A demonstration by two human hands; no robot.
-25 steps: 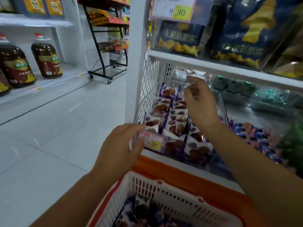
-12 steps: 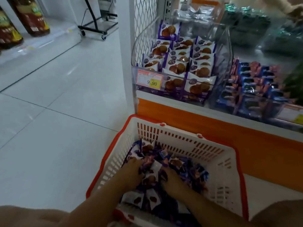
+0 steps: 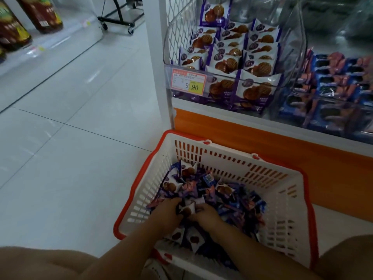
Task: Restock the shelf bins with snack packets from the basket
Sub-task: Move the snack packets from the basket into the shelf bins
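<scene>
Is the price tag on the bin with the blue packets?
No, the price tag sits on the front of the clear bin of purple-and-white cookie packets, left of the blue packets.

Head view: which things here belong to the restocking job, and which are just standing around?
Job in hand:
- basket
- snack packets in it, gripped by left hand and right hand
- clear shelf bin with matching purple packets

Just around:
- blue packets in the next bin
- price tag
- dark bottles
- wheeled rack
</scene>
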